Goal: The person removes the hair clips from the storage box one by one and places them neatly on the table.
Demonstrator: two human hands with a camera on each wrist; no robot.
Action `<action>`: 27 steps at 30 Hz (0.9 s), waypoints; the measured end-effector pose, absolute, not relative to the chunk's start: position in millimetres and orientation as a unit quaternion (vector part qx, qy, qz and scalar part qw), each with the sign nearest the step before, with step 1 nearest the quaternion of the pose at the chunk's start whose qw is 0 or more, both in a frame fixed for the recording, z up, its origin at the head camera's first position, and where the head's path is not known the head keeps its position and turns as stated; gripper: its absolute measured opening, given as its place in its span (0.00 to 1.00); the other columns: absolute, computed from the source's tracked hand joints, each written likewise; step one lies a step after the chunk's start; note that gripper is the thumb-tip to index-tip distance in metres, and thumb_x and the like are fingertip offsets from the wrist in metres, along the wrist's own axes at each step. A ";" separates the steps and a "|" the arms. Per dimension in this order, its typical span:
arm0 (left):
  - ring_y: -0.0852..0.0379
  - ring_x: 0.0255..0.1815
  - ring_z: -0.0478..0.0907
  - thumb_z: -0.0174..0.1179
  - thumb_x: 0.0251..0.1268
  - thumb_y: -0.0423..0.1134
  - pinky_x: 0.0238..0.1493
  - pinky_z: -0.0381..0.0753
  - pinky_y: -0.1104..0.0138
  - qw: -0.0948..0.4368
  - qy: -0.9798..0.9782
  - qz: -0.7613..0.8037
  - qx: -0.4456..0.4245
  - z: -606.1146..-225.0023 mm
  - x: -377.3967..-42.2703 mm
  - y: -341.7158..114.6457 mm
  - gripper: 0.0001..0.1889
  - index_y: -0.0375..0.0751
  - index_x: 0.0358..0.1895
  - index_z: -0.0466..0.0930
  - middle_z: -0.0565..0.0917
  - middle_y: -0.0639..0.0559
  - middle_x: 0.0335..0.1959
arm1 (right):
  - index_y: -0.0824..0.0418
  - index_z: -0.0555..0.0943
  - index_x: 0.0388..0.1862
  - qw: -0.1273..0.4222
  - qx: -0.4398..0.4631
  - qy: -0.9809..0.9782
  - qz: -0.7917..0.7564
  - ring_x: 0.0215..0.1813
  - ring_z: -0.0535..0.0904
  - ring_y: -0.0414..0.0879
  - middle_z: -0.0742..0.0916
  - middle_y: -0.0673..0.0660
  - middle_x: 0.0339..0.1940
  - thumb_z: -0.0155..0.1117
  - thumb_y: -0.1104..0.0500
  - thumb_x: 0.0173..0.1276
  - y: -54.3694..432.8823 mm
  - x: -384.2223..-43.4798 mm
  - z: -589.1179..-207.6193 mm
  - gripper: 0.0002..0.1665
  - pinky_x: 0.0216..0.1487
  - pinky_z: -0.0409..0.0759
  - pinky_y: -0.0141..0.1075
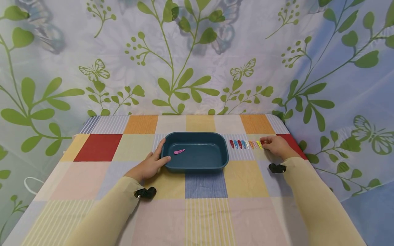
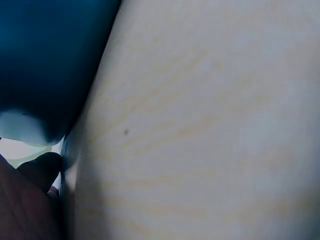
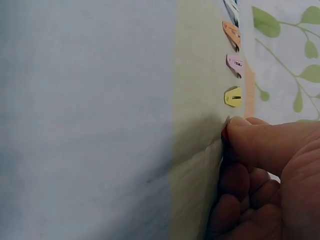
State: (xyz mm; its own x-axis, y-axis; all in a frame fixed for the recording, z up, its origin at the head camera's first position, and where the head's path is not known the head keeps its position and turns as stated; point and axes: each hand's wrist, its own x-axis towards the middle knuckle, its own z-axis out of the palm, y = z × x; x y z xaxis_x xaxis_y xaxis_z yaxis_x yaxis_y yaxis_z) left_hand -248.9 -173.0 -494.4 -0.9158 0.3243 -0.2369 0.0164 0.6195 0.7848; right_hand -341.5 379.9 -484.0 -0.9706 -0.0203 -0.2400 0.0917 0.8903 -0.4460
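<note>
A dark blue plastic tray (image 1: 195,169) stands on the cloth, with one pink snap hair clip (image 1: 179,151) lying inside toward its left end. My left hand (image 1: 149,166) rests at the tray's left side, thumb on the rim near the front corner and fingers stretched along the side. To the right of the tray runs a row of snap hair clips in several colours, ending with a yellow clip (image 3: 233,97). Just past it, my right hand (image 1: 278,146) pinches a red hair clip (image 3: 224,134) between thumb and fingertip. Most of that clip is hidden by the fingers.
A patchwork-patterned cloth (image 1: 206,218) covers the table. Behind it and on the right hang leaf-printed curtains (image 1: 197,68). In the row are also a red clip (image 1: 232,144), a white clip (image 1: 247,144) and an orange clip (image 3: 231,35). A white cable (image 1: 27,186) loops at the left edge.
</note>
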 end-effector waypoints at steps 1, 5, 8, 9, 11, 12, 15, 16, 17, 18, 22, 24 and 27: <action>0.24 0.86 0.25 0.47 0.82 0.61 0.79 0.31 0.26 0.181 0.881 0.425 0.095 -494.2 -248.8 -172.9 0.44 0.71 0.86 0.25 0.38 0.50 0.90 | 0.66 0.76 0.74 0.121 0.021 0.965 -0.233 0.51 0.76 0.57 0.84 0.68 0.56 0.63 0.58 0.78 380.2 -341.3 -483.8 0.29 0.47 0.75 0.38; 0.23 0.85 0.25 0.47 0.82 0.62 0.78 0.33 0.24 0.182 0.883 0.423 0.094 -494.1 -248.8 -172.3 0.44 0.72 0.86 0.25 0.38 0.49 0.90 | 0.66 0.76 0.74 0.125 0.026 0.962 -0.241 0.48 0.75 0.56 0.84 0.65 0.51 0.63 0.58 0.78 380.4 -339.8 -483.1 0.29 0.42 0.73 0.37; 0.23 0.85 0.25 0.46 0.82 0.62 0.77 0.33 0.23 0.183 0.883 0.423 0.094 -494.0 -248.5 -171.9 0.44 0.72 0.85 0.25 0.38 0.50 0.90 | 0.65 0.75 0.75 0.133 0.027 0.960 -0.245 0.52 0.75 0.58 0.84 0.68 0.54 0.62 0.57 0.78 381.0 -338.1 -482.8 0.29 0.48 0.78 0.44; 0.23 0.85 0.25 0.46 0.82 0.62 0.77 0.32 0.23 0.184 0.882 0.423 0.094 -493.9 -248.2 -171.8 0.44 0.72 0.85 0.24 0.38 0.50 0.90 | 0.65 0.75 0.75 0.135 0.027 0.960 -0.244 0.56 0.75 0.60 0.83 0.70 0.59 0.61 0.57 0.79 381.9 -337.6 -483.0 0.29 0.54 0.79 0.48; 0.24 0.85 0.25 0.46 0.82 0.62 0.78 0.32 0.24 0.185 0.882 0.424 0.094 -493.6 -247.9 -171.4 0.44 0.72 0.85 0.24 0.38 0.51 0.90 | 0.64 0.74 0.76 0.137 0.021 0.961 -0.239 0.62 0.73 0.63 0.80 0.73 0.68 0.59 0.56 0.80 383.9 -337.0 -483.4 0.29 0.64 0.77 0.56; 0.24 0.85 0.24 0.46 0.82 0.62 0.78 0.31 0.24 0.185 0.881 0.425 0.094 -493.4 -247.8 -171.2 0.44 0.73 0.85 0.24 0.37 0.51 0.90 | 0.64 0.74 0.76 0.136 0.018 0.962 -0.235 0.64 0.72 0.64 0.78 0.73 0.72 0.58 0.55 0.81 385.0 -336.9 -483.5 0.29 0.68 0.74 0.58; 0.23 0.85 0.24 0.46 0.82 0.62 0.78 0.32 0.24 0.186 0.881 0.424 0.092 -492.9 -247.8 -170.8 0.44 0.73 0.85 0.24 0.37 0.50 0.90 | 0.64 0.73 0.77 0.135 0.013 0.963 -0.234 0.65 0.72 0.64 0.73 0.75 0.76 0.56 0.55 0.81 388.1 -337.3 -483.6 0.29 0.71 0.72 0.60; 0.23 0.85 0.25 0.46 0.82 0.63 0.77 0.32 0.23 0.186 0.882 0.424 0.091 -492.8 -248.0 -170.7 0.43 0.73 0.85 0.24 0.38 0.50 0.90 | 0.63 0.73 0.77 0.134 0.013 0.963 -0.233 0.63 0.72 0.63 0.74 0.74 0.76 0.56 0.55 0.81 388.6 -337.6 -483.4 0.29 0.68 0.73 0.58; 0.23 0.85 0.25 0.46 0.82 0.63 0.76 0.33 0.22 0.187 0.882 0.424 0.088 -492.5 -247.8 -170.7 0.43 0.74 0.85 0.24 0.38 0.50 0.90 | 0.64 0.73 0.77 0.135 0.011 0.963 -0.234 0.60 0.72 0.62 0.77 0.73 0.73 0.57 0.55 0.81 389.3 -337.8 -483.2 0.29 0.64 0.75 0.55; 0.23 0.85 0.25 0.46 0.82 0.63 0.76 0.33 0.22 0.188 0.882 0.424 0.087 -492.3 -247.8 -170.8 0.43 0.74 0.85 0.24 0.38 0.50 0.90 | 0.63 0.73 0.76 0.135 0.011 0.962 -0.236 0.59 0.73 0.61 0.79 0.72 0.70 0.58 0.55 0.80 389.8 -338.0 -483.1 0.30 0.61 0.76 0.52; 0.22 0.85 0.25 0.45 0.82 0.63 0.75 0.34 0.21 0.191 0.882 0.423 0.082 -491.4 -247.3 -170.9 0.43 0.75 0.85 0.24 0.37 0.50 0.90 | 0.63 0.75 0.76 0.135 0.012 0.962 -0.238 0.53 0.74 0.58 0.84 0.65 0.53 0.61 0.56 0.79 389.0 -337.9 -482.6 0.30 0.51 0.74 0.43; 0.22 0.85 0.25 0.46 0.82 0.63 0.75 0.34 0.20 0.191 0.882 0.424 0.081 -490.8 -246.7 -171.1 0.43 0.75 0.85 0.24 0.37 0.51 0.90 | 0.64 0.74 0.76 0.134 0.013 0.962 -0.239 0.53 0.74 0.58 0.84 0.63 0.49 0.61 0.57 0.78 388.3 -337.7 -482.6 0.29 0.52 0.74 0.44; 0.22 0.85 0.25 0.46 0.82 0.63 0.74 0.35 0.20 0.190 0.882 0.425 0.081 -490.6 -246.4 -171.0 0.43 0.75 0.85 0.24 0.37 0.51 0.90 | 0.63 0.74 0.76 0.135 0.010 0.962 -0.235 0.55 0.73 0.59 0.83 0.64 0.50 0.60 0.57 0.79 387.3 -337.3 -483.4 0.29 0.57 0.74 0.48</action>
State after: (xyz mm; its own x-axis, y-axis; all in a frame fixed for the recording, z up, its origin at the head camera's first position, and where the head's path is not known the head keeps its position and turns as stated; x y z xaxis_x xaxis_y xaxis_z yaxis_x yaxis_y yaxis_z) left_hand -246.4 -171.0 -490.6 -0.9149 0.3044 -0.2653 -0.0176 0.6263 0.7794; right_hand -337.3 387.3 -483.4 -0.9635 -0.0432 -0.2643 0.0836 0.8890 -0.4502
